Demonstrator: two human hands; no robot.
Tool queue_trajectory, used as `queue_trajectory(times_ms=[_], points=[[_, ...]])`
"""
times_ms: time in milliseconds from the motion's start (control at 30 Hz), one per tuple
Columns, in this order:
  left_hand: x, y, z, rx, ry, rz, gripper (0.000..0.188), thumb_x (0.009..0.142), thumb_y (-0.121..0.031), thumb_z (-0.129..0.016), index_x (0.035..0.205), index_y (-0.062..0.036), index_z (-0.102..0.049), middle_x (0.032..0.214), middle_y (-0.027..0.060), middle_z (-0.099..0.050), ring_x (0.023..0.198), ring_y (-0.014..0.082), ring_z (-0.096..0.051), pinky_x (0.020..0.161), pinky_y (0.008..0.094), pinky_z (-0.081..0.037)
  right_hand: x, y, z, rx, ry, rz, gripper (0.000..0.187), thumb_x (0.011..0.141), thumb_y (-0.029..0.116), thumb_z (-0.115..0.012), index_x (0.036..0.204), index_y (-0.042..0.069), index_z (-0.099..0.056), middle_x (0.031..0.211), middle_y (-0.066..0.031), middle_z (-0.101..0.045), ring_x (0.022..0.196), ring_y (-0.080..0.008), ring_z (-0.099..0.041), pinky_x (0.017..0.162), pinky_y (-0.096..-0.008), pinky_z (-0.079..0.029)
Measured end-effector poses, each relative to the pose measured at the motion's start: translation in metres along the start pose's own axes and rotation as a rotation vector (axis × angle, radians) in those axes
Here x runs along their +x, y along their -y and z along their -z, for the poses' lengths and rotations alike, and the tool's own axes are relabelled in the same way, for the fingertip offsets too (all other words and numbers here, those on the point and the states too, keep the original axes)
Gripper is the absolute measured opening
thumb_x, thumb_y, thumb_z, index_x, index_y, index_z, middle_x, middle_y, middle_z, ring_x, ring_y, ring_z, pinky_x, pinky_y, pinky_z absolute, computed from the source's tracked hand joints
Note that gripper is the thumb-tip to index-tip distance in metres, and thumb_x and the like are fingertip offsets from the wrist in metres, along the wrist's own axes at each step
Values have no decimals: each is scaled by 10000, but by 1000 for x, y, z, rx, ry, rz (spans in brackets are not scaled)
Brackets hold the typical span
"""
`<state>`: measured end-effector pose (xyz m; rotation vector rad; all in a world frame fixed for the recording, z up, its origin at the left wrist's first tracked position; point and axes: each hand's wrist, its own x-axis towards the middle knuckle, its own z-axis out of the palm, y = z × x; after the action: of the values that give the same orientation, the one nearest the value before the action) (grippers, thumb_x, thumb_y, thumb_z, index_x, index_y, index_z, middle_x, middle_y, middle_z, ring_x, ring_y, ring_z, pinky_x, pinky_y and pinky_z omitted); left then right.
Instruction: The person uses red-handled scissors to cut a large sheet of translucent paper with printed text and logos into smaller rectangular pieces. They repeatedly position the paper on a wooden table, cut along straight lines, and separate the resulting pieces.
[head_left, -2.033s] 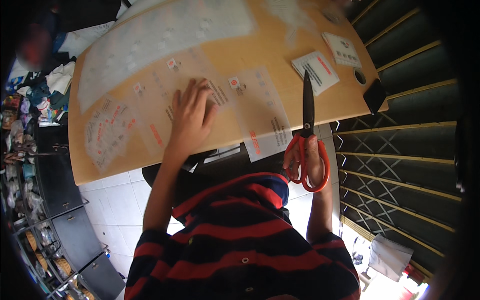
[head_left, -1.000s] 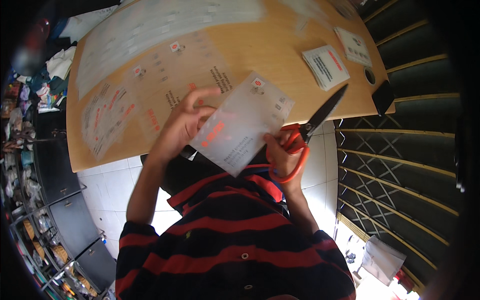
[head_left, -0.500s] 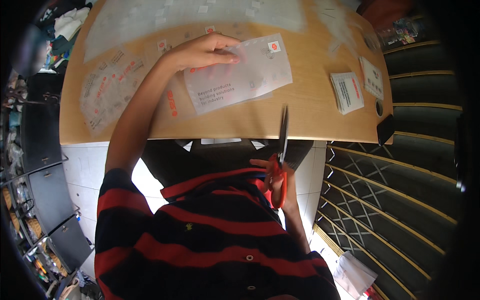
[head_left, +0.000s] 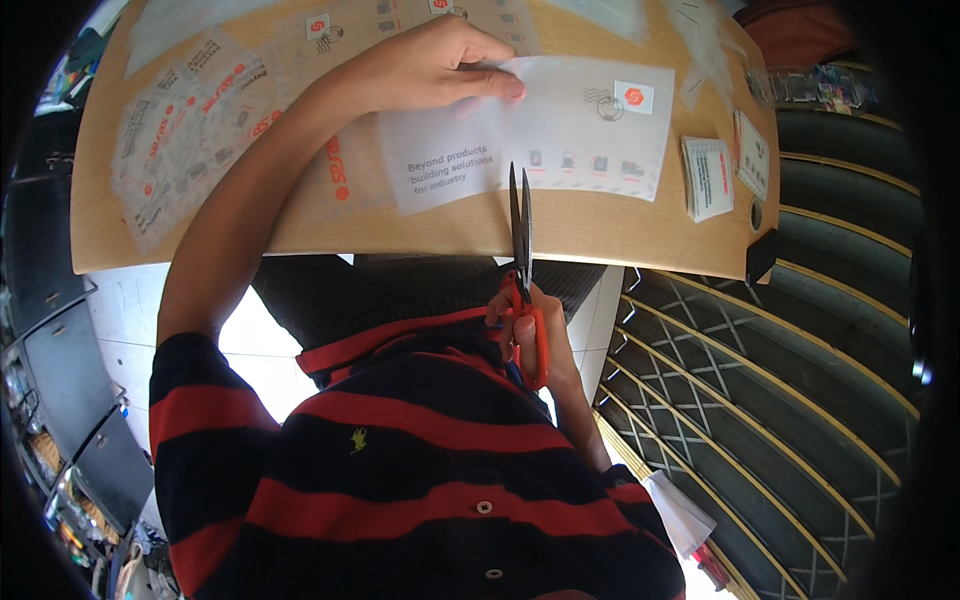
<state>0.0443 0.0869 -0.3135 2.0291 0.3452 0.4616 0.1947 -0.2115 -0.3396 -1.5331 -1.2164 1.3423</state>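
a: what does your left hand [head_left: 445, 65] have?
b: your thumb and fingers pinch the upper edge of the translucent sheet [head_left: 565, 125], over the wooden table [head_left: 640, 228].
a: and your right hand [head_left: 527, 328]?
b: its fingers are curled around the red handles of the scissors [head_left: 524, 265]; the blades stand slightly apart, tips overlapping the sheet in view. touching, i cannot tell.

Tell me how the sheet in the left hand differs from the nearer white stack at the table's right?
The sheet is see-through, while the stack looks opaque white. The sheet looks much larger than the compact stack. The left hand pinches the sheet near its top edge, whereas the stack lies untouched on the table. Both carry red and dark print.
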Motion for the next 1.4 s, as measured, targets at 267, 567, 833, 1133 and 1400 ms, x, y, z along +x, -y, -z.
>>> queue_trajectory(times_ms=[267, 567, 833, 1133, 1400], points=[[1, -8, 15, -60, -218, 181, 180, 921, -155, -645, 919, 12, -709, 725, 70, -671, 658, 104, -573, 598, 283, -451, -2, 7, -1, -152, -24, -38, 579, 920, 553, -479, 836, -20, -506, 651, -95, -571, 488, -172, -566, 484, -295, -437], [0, -9, 12, -13, -71, 120, 186, 918, -165, -661, 878, 13, -695, 625, 50, -608, 571, 87, -505, 526, 293, -403, 9, 16, 5, -147, -50, -19, 329, 891, 273, -628, 790, -12, -496, 635, -106, -567, 543, -222, -580, 538, -329, -468], [-2, -14, 4, -11, -44, 107, 236, 918, -189, -675, 837, 33, -663, 590, 86, -558, 548, 105, -477, 523, 314, -395, 15, 16, 5, -152, -46, -80, 288, 882, 222, -644, 795, -12, -502, 651, -102, -591, 556, -206, -611, 541, -320, -490], [-1, -11, 2, -30, -67, 160, 251, 921, -199, -668, 812, 27, -657, 601, 107, -581, 539, 129, -505, 530, 329, -407, 15, 14, 7, -146, -51, -61, 530, 909, 484, -647, 789, -13, -507, 647, -100, -593, 555, -216, -614, 536, -325, -484], [0, -13, 4, 37, -26, 191, 254, 926, -207, -660, 814, 21, -657, 607, 111, -595, 546, 133, -517, 543, 332, -415, 16, 19, 7, -151, -49, -39, 627, 896, 587, -592, 761, -19, -509, 618, -97, -578, 541, -212, -604, 528, -325, -479]])
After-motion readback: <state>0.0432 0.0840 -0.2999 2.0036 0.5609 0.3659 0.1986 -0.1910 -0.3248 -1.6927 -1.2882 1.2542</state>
